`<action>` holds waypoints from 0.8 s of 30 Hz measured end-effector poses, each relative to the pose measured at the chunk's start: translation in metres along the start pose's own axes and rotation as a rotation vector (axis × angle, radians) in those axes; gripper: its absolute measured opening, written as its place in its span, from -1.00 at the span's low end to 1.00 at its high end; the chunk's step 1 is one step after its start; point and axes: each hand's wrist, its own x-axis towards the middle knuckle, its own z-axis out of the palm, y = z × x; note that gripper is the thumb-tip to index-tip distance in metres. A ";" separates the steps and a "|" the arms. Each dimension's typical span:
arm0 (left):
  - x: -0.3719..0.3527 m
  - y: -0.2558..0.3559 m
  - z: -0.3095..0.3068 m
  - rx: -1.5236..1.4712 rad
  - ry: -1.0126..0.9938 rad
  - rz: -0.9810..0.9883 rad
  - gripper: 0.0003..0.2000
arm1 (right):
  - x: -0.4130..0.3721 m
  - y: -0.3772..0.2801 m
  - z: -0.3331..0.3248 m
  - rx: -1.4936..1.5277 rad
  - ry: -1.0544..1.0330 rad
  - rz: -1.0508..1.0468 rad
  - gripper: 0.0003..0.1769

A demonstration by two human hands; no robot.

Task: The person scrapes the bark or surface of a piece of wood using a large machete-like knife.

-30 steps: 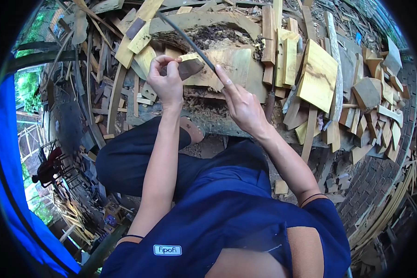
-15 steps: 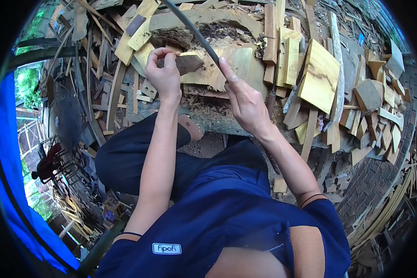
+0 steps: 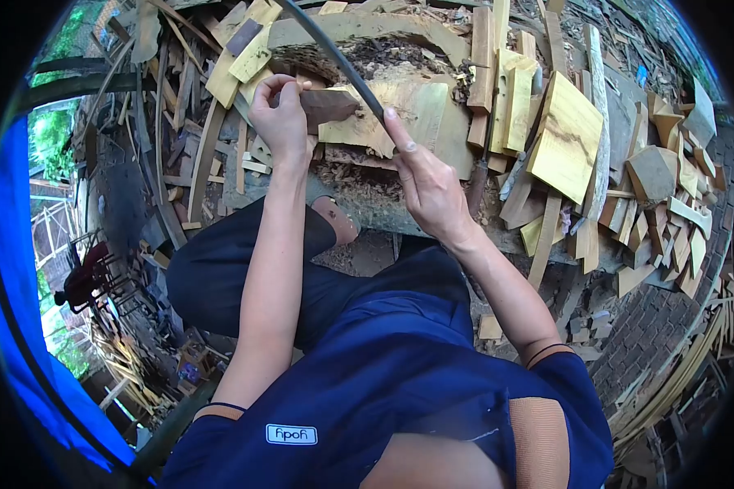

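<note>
My left hand (image 3: pixel 280 124) is closed, thumb and fingers pinched on the near end of a dark brown wood block (image 3: pixel 328 106). That block lies over the pale, flat-topped chopping block (image 3: pixel 420 114), overlapping its left part. My right hand (image 3: pixel 435 183) is wrapped round the lower end of a long, narrow dark blade (image 3: pixel 334 57), its index finger stretched along it. From this grip the blade slants up and left past the right end of the wood block. The handle is hidden inside my fist.
Yellowish boards (image 3: pixel 564 137) and cut offcuts (image 3: pixel 652 171) are heaped on the right. A tool with a brown handle (image 3: pixel 476 189) leans by the chopping block. Wood strips (image 3: pixel 206 163) stand at left, near a blue tarp (image 3: pixel 16 326). My bent knee (image 3: pixel 208 265) is below the block.
My left hand has shifted slightly left and up with the wood block. The right hand and blade have moved only a little, and the whole view has tilted slightly.
</note>
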 end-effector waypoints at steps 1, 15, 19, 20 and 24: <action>0.002 -0.002 -0.003 -0.029 -0.002 -0.021 -0.93 | -0.003 0.006 0.004 -0.002 -0.001 -0.006 -0.31; 0.008 0.002 -0.001 -0.098 -0.003 -0.052 -0.95 | -0.002 0.003 0.007 0.033 0.001 0.005 -0.32; 0.016 -0.006 -0.010 -0.085 -0.003 -0.043 -0.94 | -0.010 0.038 0.015 -0.198 -0.261 0.284 -0.32; 0.019 -0.009 -0.011 -0.089 -0.003 -0.037 -0.94 | -0.010 0.045 0.015 -0.200 -0.257 0.278 -0.32; 0.014 -0.008 -0.008 -0.104 0.009 -0.086 -0.94 | 0.000 0.013 -0.005 -0.122 -0.191 0.188 -0.32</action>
